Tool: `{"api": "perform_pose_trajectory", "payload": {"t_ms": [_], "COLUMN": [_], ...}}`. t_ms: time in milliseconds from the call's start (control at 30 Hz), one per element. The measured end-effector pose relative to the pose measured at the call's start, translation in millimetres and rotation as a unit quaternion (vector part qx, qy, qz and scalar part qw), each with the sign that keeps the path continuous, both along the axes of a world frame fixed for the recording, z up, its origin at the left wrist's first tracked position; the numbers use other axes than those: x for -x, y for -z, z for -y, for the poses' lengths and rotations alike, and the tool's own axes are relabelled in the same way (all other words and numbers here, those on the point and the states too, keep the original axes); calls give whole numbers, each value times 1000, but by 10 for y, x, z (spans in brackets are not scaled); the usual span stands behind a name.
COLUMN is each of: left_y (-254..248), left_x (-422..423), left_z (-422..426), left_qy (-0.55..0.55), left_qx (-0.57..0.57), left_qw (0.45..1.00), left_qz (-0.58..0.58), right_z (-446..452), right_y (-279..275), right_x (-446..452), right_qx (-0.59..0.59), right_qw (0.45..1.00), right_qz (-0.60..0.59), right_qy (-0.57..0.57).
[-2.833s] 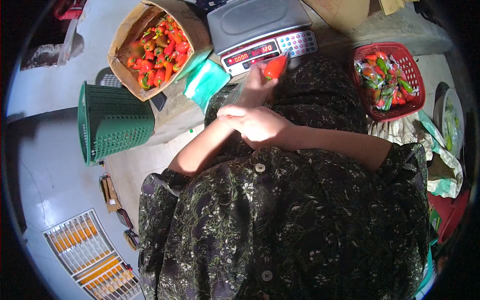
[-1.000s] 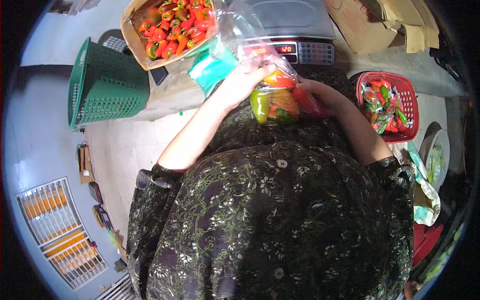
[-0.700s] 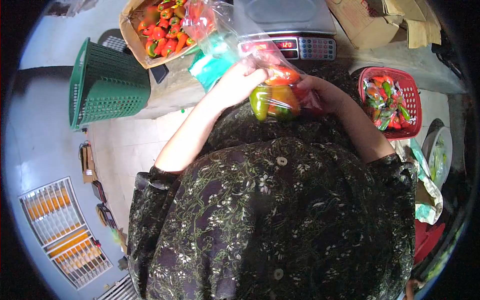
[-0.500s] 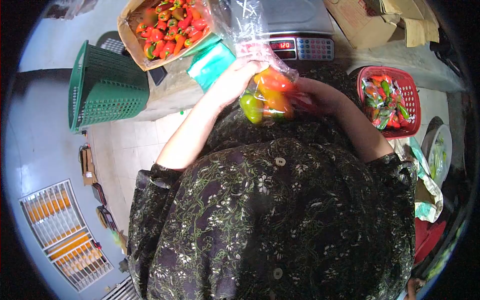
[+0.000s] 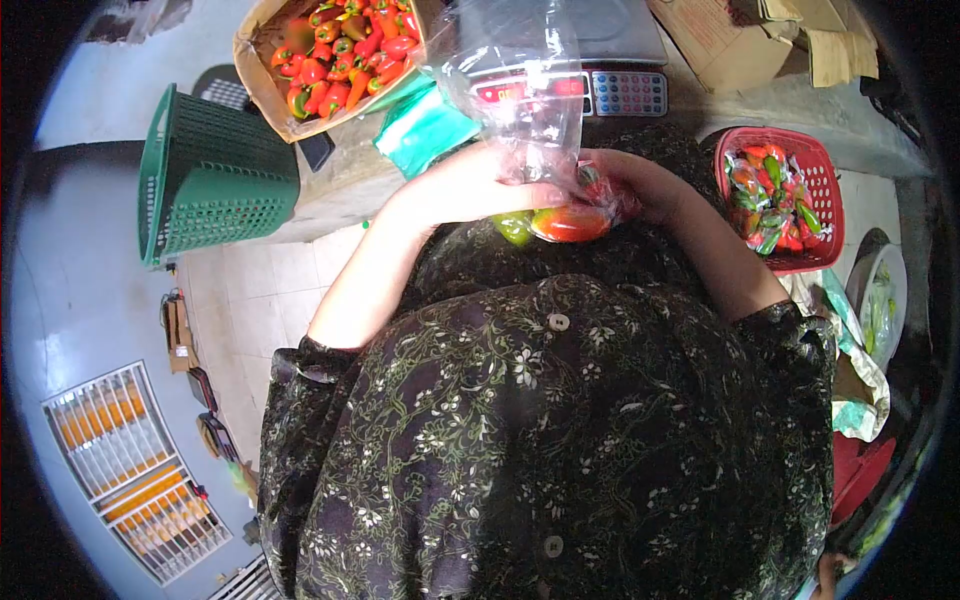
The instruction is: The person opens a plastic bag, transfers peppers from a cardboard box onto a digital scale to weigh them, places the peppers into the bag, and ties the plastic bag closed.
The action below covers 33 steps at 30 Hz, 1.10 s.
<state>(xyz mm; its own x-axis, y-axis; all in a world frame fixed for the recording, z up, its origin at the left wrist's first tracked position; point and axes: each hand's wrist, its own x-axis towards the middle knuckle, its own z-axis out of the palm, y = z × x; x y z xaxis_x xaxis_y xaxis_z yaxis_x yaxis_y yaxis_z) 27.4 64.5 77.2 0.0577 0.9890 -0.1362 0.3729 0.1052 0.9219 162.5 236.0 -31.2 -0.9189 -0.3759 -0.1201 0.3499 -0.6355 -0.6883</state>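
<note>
**Peppers (image 5: 572,224) call for a soft, even hold**

Clock directions run from the bagged peppers, which rest at the bottom of a clear bag (image 5: 530,100), in front of the shirt (image 5: 520,440).

Farthest left, at nine o'clock, stands a green basket (image 5: 215,200). At ten o'clock, an open paper sack (image 5: 262,85) holds loose peppers (image 5: 345,60), with a dark phone (image 5: 315,150) just beside it and a green plastic packet (image 5: 425,130) nearer the hands.

The left hand (image 5: 480,190) is partly closed on the plastic, its thumb lying across just above the peppers; the other fingers are mostly hidden. That thumb seems best kept on the film, snug but not digging into the skins.

The bag's loose upper part rises toward twelve o'clock, over the scale (image 5: 628,93) and part of its lit display. Smoothing it upright should keep its folds from trapping a fingertip.

The right hand (image 5: 640,180) is half curled around the bag's right side; how hard it presses, I cannot tell. A light, cupped support there would probably steady the weight.

A cardboard box (image 5: 715,45) lies between one and two o'clock; at three, a red basket (image 5: 835,190) holds wrapped peppers (image 5: 772,200).
</note>
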Motion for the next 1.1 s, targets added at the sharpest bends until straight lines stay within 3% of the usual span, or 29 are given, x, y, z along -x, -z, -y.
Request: {"api": "perform_pose_trajectory", "payload": {"t_ms": [133,233,367,400,467,567,633,667,767,833,867,967,1000,1067,1100], "left_y": [19,162,348,233,239,284,332,325,302,305,283,124,-6,-132,-197], "left_x": [40,108,112,-9,-49,-86,-128,-138,-142,-98,-96,-178,-237,-184,-172], "left_z": [-10,118,134,61,44,45,21,26,29,30,32,-37,-84,-103,-118], "left_qy": [-29,-110,-249,-270,-277,-322,-375,-372,-362,-353,-358,-434,-447,-359,-314], "left_qx": [14,71,-19,-105,-112,-106,-124,-125,-131,-138,-137,-172,-185,-199,-205], "left_qw": [999,991,961,947,935,908,884,882,881,890,875,868,853,887,902], "left_qz": [19,35,114,139,192,248,251,262,275,253,296,167,196,209,215], "right_z": [46,89,70,87,136,94,155,186,221,209,193,158,137,81,112], "right_y": [-356,-365,-282,-299,-357,-543,-454,-424,-600,-580,-560,-348,-451,-740,-746], "right_x": [6,-15,38,47,70,97,115,125,144,187,214,250,254,253,277], "right_qx": [4,-65,-175,-208,-274,-337,-327,-321,-316,-422,-473,-464,-447,-410,-405], "right_qw": [999,992,980,973,956,940,942,938,946,902,875,865,882,908,908], "right_qz": [-40,-56,13,8,-4,63,-23,-67,-62,-91,-105,-185,-145,-64,-100], "right_qy": [28,89,94,98,108,8,77,110,38,3,-14,55,20,-50,-22]}}
